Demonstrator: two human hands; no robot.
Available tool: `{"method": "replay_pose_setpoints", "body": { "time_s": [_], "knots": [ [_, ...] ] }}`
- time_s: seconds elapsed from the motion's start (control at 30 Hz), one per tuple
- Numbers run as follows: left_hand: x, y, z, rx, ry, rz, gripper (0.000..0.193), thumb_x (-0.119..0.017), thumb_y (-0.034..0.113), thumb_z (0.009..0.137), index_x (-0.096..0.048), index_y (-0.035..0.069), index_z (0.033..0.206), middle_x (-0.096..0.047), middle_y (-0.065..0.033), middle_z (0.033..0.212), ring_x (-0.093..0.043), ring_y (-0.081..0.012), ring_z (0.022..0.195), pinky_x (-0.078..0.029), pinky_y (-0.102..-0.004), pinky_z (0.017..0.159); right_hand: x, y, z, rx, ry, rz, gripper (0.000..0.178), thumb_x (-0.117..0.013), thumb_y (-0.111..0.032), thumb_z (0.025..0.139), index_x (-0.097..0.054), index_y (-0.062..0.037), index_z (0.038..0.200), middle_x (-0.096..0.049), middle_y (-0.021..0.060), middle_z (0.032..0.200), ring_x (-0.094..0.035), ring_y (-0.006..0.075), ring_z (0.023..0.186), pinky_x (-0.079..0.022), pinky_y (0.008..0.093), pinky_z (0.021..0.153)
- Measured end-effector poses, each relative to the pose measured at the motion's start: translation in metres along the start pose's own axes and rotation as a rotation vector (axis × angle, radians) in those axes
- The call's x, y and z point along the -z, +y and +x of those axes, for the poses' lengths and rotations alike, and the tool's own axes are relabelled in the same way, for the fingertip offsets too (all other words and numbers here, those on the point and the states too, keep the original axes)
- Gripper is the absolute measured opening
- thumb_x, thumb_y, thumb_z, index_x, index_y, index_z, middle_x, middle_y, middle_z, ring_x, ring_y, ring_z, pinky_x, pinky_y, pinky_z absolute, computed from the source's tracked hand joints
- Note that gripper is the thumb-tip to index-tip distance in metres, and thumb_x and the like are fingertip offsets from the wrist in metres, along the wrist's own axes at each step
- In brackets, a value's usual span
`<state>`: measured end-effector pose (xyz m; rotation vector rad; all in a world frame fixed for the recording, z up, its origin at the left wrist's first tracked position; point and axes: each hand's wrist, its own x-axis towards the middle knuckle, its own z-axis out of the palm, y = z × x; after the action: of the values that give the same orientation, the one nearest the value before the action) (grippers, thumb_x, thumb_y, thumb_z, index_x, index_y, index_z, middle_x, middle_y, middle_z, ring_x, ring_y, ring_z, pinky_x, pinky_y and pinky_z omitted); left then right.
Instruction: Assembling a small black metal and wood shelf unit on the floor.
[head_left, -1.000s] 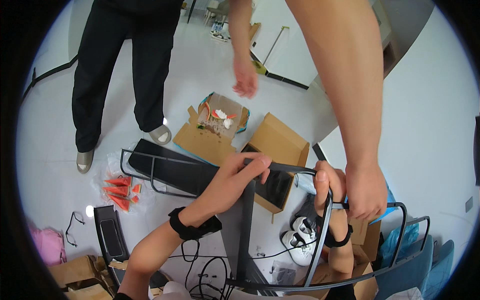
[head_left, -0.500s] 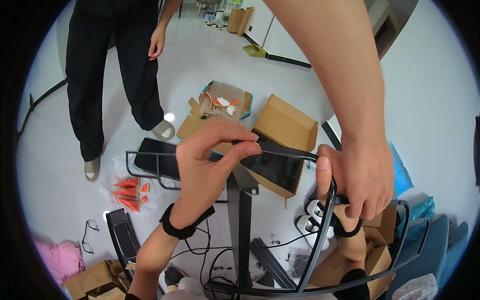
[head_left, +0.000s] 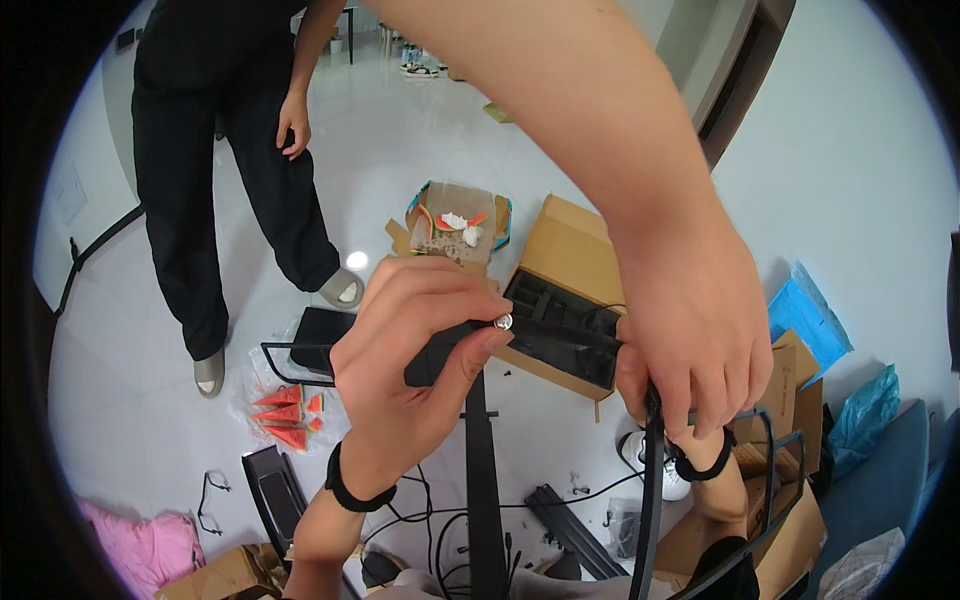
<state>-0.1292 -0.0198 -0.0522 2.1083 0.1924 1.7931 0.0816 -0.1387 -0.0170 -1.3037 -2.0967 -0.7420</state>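
My left hand point(head_left: 410, 350) is closed, pinching a small silver screw point(head_left: 503, 321) between thumb and forefinger. The round head faces up, beside the black metal frame point(head_left: 565, 333). Below that hand runs an upright black post point(head_left: 485, 480). My right hand point(head_left: 703, 445), with a black band at the wrist, is mostly hidden behind another person's hand point(head_left: 690, 330); its fingers cannot be made out. That other hand reaches in from the top and grips the frame near its curved black tube point(head_left: 652, 490).
Another person in black trousers point(head_left: 180, 180) stands at the left. Watermelon slices point(head_left: 285, 415) lie on plastic nearby. An open cardboard box point(head_left: 570, 250) sits beyond the frame. Cables point(head_left: 530, 503) and black rails point(head_left: 570, 530) lie on the floor. Cardboard point(head_left: 790, 500) stands at the right.
The view has shifted. My left hand has turned, and the screw head now shows between its fingertips. The other person's hand has come over the frame's corner, covering more of it.
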Motion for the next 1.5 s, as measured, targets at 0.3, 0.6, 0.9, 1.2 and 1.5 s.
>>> {"method": "replay_pose_setpoints", "body": {
  "time_s": [0.3, 0.6, 0.9, 1.2, 1.5],
  "knots": [
    [0.022, -0.001, 0.008, 0.164, -0.331, 0.006, 0.018, -0.076, -0.008, 0.071, -0.067, -0.004, 0.086, -0.067, -0.0117, 0.088, -0.064, -0.0250, 0.085, -0.052, -0.0322, 0.077, -0.009, 0.005, -0.021, -0.120, -0.250, 0.140, 0.019, -0.069, 0.000, 0.078, -0.050, -0.0005, 0.077, -0.049, 0.0124, 0.068, -0.056, 0.0303, 0.057, -0.047, 0.0408, 0.052],
    [0.019, -0.012, 0.002, 0.051, -0.279, -0.041, 0.021, -0.077, -0.010, 0.073, -0.069, -0.006, 0.092, -0.068, -0.0144, 0.093, -0.067, -0.0207, 0.085, -0.057, -0.0253, 0.069, -0.018, 0.006, -0.019, -0.027, -0.104, 0.211, 0.023, -0.065, 0.000, 0.080, -0.043, -0.0027, 0.072, -0.039, 0.0113, 0.060, -0.046, 0.0291, 0.044, -0.038, 0.0395, 0.042],
    [0.005, -0.013, -0.011, 0.210, -0.155, -0.122, 0.021, -0.077, -0.009, 0.075, -0.070, -0.004, 0.093, -0.070, -0.0118, 0.096, -0.068, -0.0166, 0.077, -0.056, -0.0237, 0.064, -0.020, 0.005, -0.022, -0.054, -0.101, 0.235, 0.022, -0.064, 0.002, 0.078, -0.044, -0.0020, 0.073, -0.039, 0.0116, 0.060, -0.046, 0.0296, 0.044, -0.039, 0.0390, 0.042],
    [0.001, -0.010, -0.011, 0.151, -0.203, -0.100, 0.023, -0.077, -0.012, 0.073, -0.069, -0.004, 0.093, -0.069, -0.0121, 0.094, -0.067, -0.0195, 0.079, -0.056, -0.0253, 0.063, -0.021, 0.008, -0.029, -0.065, -0.108, 0.230, 0.021, -0.064, 0.002, 0.078, -0.044, -0.0021, 0.072, -0.040, 0.0114, 0.060, -0.047, 0.0293, 0.044, -0.039, 0.0385, 0.041],
    [0.001, -0.004, -0.008, 0.008, -0.281, 0.148, 0.029, -0.078, -0.012, 0.065, -0.071, -0.003, 0.091, -0.070, -0.0132, 0.094, -0.065, -0.0249, 0.082, -0.053, -0.0312, 0.071, -0.021, 0.010, -0.034, -0.085, -0.135, 0.226, 0.022, -0.065, 0.001, 0.079, -0.045, -0.0025, 0.071, -0.041, 0.0109, 0.059, -0.048, 0.0287, 0.044, -0.039, 0.0384, 0.041]
  ]
}}
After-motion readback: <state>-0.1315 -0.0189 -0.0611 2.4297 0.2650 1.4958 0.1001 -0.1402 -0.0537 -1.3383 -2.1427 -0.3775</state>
